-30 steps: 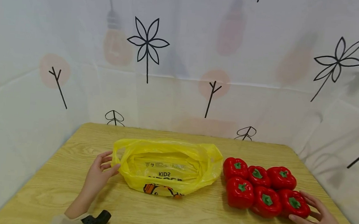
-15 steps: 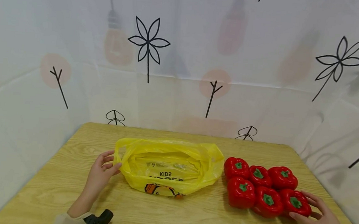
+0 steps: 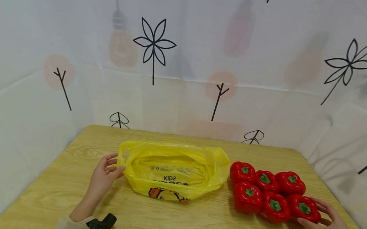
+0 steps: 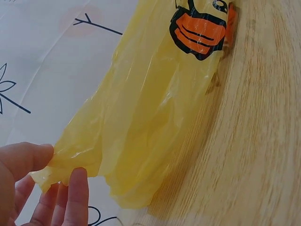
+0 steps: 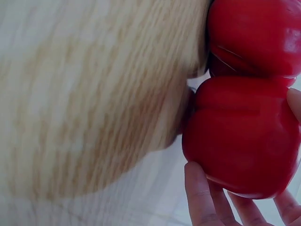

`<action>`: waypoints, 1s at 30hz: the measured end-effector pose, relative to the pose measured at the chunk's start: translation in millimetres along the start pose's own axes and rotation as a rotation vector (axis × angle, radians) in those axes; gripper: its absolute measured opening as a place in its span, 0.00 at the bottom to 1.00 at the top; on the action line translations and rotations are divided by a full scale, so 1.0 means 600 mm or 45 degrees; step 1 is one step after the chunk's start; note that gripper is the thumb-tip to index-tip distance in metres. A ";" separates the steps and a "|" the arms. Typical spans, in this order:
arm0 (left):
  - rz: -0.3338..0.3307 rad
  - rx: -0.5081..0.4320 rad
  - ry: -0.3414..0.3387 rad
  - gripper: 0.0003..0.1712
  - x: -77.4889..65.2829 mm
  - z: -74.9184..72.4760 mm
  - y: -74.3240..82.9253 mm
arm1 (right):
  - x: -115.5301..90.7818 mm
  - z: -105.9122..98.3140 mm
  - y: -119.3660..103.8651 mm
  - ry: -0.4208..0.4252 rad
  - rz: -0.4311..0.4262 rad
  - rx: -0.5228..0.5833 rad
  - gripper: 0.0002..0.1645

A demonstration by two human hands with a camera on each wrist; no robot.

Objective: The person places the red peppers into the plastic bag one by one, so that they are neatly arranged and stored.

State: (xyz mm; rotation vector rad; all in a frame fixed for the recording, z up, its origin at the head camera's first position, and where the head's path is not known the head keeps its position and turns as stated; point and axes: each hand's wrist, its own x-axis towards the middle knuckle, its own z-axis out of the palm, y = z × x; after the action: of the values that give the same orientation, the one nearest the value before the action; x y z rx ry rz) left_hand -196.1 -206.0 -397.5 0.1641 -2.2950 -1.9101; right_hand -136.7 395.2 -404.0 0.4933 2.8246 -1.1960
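In the head view, a yellow plastic bag [image 3: 171, 191] stands on the table with its mouth open. My left hand [image 3: 102, 174] holds the handle loop at its left side. In the left wrist view, thumb and fingers of that left hand [image 4: 49, 188] lie on either side of the yellow film. Six-like rows aside, several red bell peppers [image 3: 248, 197] with green stems sit together in two rows right of the bag. My right hand [image 3: 330, 224] grips the front right bell pepper [image 3: 303, 208], thumb on the near side and fingers on the far side, as the right wrist view also shows.
The wooden table [image 3: 176, 224] has a white patterned cloth [image 3: 184, 104] hanging behind it and at both sides. A black strap piece [image 3: 101, 223] sits on my left wrist, by a light sleeve [image 3: 73, 226].
The head view has shifted slightly, moving everything a little to the right in it. Both hands keep their places on the bag and the bell pepper.
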 end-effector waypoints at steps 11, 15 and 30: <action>0.013 -0.013 -0.006 0.31 -0.003 0.000 0.003 | 0.000 -0.004 0.002 0.153 0.014 0.055 0.60; 0.013 -0.010 -0.006 0.31 -0.001 0.000 0.003 | -0.004 -0.007 -0.001 0.193 -0.011 0.058 0.59; 0.015 -0.005 -0.006 0.31 0.002 -0.001 -0.002 | -0.022 -0.015 -0.032 0.292 -0.034 0.063 0.55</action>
State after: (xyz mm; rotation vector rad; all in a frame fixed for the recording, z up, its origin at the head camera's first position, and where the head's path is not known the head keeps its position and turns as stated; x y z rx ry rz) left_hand -196.9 -207.0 -398.7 0.1456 -2.2898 -1.9117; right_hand -129.4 385.5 -382.1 0.6357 3.0052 -1.2946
